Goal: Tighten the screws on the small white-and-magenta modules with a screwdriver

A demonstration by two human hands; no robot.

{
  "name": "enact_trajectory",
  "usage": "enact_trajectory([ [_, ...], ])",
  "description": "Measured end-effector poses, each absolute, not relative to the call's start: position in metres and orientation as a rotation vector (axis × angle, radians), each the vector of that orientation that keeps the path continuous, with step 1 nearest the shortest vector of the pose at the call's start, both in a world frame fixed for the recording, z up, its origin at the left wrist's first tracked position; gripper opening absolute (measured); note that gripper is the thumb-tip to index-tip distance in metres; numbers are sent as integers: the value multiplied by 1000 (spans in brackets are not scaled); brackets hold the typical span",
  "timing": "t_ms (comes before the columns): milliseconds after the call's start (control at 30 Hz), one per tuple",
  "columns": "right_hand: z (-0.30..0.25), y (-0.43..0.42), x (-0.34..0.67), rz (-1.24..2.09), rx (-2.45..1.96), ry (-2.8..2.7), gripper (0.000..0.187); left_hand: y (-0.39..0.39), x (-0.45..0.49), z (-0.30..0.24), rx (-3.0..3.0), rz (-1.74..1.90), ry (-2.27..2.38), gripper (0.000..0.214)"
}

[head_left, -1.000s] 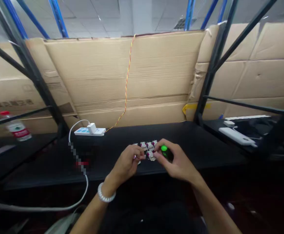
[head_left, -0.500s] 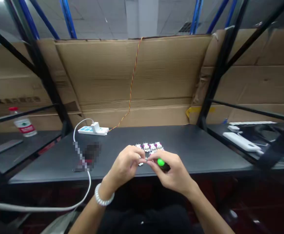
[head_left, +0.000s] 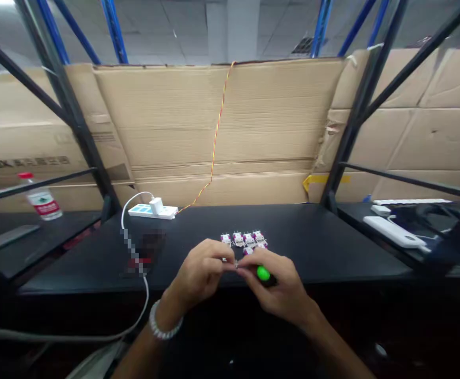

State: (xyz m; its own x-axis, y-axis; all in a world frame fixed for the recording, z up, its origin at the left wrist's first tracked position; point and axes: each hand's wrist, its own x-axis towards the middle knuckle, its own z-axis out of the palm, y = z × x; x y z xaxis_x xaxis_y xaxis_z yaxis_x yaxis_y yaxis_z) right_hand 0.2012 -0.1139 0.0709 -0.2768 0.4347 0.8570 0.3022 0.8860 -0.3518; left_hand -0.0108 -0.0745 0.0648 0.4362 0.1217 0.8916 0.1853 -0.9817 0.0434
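Observation:
My left hand is closed, thumb and finger pinching at a tiny light-coloured piece whose kind I cannot make out. From the other side the fingertips of my right hand meet at the same piece. Tucked in the right palm is a green-and-black handle, like a screwdriver's; its shaft is hidden. Just beyond my fingers, several small white-and-purple parts with thin metal pins lie grouped on the black tabletop. My hands partly cover the nearest ones.
A white power strip with a plugged-in charger sits at the back left. Its white cable runs past a blurred dark object and over the front edge. Cardboard backs the table; black rack posts flank it.
Both hands stay pinched together at the tiny piece, with only slight finger shifts. The view has moved a little and looks brighter and sharper, showing more of the white-and-purple parts.

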Motion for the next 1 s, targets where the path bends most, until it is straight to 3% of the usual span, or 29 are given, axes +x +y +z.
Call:
enact_trajectory([
  [467,65,-116,197,24,-465,-1868,16,-80,-10,67,-2552,-1720,-154,29],
  [1000,67,-123,198,-220,-541,-1869,13,-86,3,76,-2353,-1878,-143,18],
])
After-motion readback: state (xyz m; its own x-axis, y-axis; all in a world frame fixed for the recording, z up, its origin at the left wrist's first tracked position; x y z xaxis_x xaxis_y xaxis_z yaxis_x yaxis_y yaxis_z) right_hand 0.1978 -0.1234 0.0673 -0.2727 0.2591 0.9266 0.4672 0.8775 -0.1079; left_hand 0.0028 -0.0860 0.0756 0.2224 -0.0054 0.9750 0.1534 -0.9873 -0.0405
